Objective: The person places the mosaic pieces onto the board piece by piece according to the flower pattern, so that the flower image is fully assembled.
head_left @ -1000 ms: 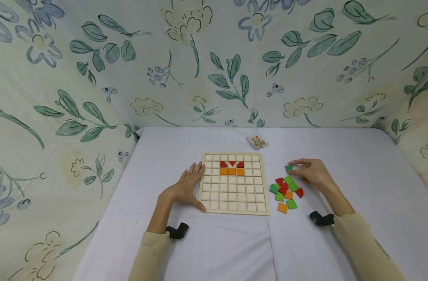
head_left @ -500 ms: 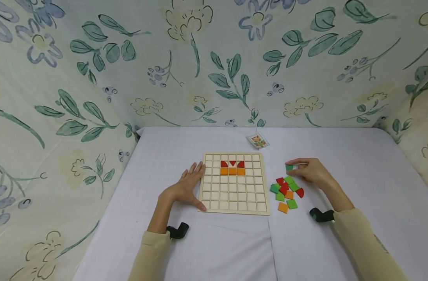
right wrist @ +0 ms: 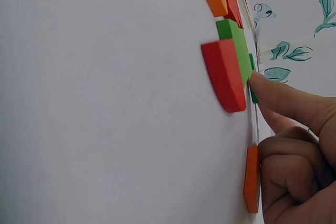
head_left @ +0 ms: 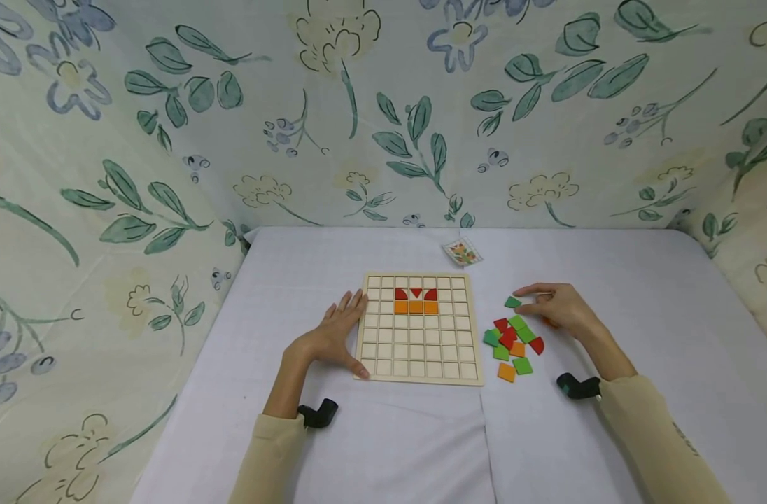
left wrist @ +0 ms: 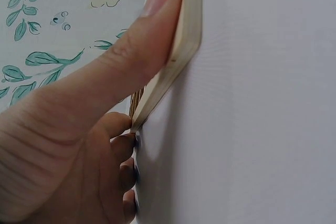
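- The dark green tile (head_left: pixel 512 302) is pinched by the right hand (head_left: pixel 560 308) between the thumb and forefinger tips, with the other fingers curled in.
- It is held off the fingertips' left side, toward the board (head_left: pixel 418 351); its corner is turned outward, and no long axis can be made out.
- Just below the curled fingers, an orange piece (right wrist: pixel 252 179) is shown by the right wrist view; whether it is touched cannot be told.
- By the left hand (head_left: pixel 331 337) nothing is grasped: the fingers are spread along the board's left edge, and the thumb is laid at its near left corner.
- The board is thus set between the hands, touched by the left alone; the tile is kept well apart from the left hand, beyond the board's right edge and about level with its filled rows.
- Those rows are made up of red shapes (head_left: pixel 416 292) and, nearer the body, orange squares (head_left: pixel 416 307).
- The loose pieces (head_left: pixel 508 339) are heaped nearer the body than the tile, right of the board.
- Past the board's far edge, a picture card (head_left: pixel 462 253) is laid on the desk (head_left: pixel 610 266).
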### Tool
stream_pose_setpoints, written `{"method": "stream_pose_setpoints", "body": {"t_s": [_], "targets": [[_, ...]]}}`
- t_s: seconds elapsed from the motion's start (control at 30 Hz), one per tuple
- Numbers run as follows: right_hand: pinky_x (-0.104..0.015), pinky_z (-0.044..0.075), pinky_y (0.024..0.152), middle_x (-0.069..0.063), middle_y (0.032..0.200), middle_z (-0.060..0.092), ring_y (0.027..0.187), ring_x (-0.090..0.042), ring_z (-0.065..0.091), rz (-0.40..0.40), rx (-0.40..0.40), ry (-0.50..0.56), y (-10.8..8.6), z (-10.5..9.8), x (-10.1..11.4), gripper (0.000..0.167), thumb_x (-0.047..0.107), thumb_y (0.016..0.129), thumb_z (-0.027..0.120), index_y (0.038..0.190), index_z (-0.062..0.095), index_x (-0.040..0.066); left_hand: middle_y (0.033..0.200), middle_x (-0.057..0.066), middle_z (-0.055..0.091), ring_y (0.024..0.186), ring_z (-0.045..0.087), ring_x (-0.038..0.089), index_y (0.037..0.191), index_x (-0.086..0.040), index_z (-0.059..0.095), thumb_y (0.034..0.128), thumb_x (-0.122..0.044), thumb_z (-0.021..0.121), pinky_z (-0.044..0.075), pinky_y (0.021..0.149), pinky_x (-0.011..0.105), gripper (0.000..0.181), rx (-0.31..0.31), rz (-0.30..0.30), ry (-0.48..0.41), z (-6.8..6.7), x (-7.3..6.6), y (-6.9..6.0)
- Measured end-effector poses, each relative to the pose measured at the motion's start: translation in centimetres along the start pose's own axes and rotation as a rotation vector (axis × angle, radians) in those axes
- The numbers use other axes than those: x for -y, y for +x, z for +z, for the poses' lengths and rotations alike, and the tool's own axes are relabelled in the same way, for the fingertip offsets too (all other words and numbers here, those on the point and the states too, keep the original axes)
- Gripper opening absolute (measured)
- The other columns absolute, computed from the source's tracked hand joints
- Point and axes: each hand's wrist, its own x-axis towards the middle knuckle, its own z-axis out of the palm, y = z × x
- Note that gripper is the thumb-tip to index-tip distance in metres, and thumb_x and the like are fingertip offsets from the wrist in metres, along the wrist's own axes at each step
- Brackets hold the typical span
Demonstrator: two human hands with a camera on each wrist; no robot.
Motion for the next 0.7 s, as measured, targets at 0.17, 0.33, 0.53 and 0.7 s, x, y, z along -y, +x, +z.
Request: {"method": "stream_pose_setpoints", "body": {"t_s": [0.17,0.33,0.53,0.7], "targets": [[-0.026,0.028,0.046,0.006,0.058,0.035,0.049,-0.012,0.034,-0.009,0.035,0.003,0.2,0.2,0.2,0.05,0.027,0.087,0.082,0.131,0.069,0.007,0.175,0.007,-0.009,0.163,-0.012,0.031,0.167,-0.008,0.0,0.0578,-0.049,0.1,-0.002,0.134,0.052,0.153,-0.002,0.001,0.001,0.0,0.0,0.0],[-0.026,0.028,0.046,0.006,0.059,0.037,0.05,-0.011,0.035,-0.033,0.047,-0.018,0.5,0.1,0.2,0.05,0.027,0.087,0.083,0.129,0.069,0.003,0.175,0.008,-0.009,0.163,-0.012,0.031,0.167,-0.009,0.0,0.058,-0.05,0.1,-0.002,0.134,0.052,0.153,-0.003,0.004,0.003,0.0,0.0,-0.1],[-0.026,0.026,0.046,0.005,0.06,0.034,0.05,-0.012,0.032,-0.041,0.072,-0.031,1.0,0.2,0.3,0.05,0.029,0.086,0.084,0.129,0.071,0.007,0.176,0.008,-0.008,0.163,-0.012,0.031,0.167,-0.008,0.0,0.0579,-0.049,0.1,-0.002,0.134,0.052,0.153,-0.006,0.003,0.004,-0.1,0.0,-0.1],[-0.026,0.025,0.048,0.004,0.062,0.033,0.054,-0.012,0.032,-0.059,0.083,-0.037,1.1,0.3,0.6,0.05,0.03,0.086,0.085,0.128,0.072,0.006,0.176,0.008,-0.008,0.163,-0.012,0.031,0.167,-0.008,0.0,0.0576,-0.049,0.1,-0.002,0.134,0.052,0.153,-0.007,0.002,0.0,0.0,0.0,-0.1]]}}
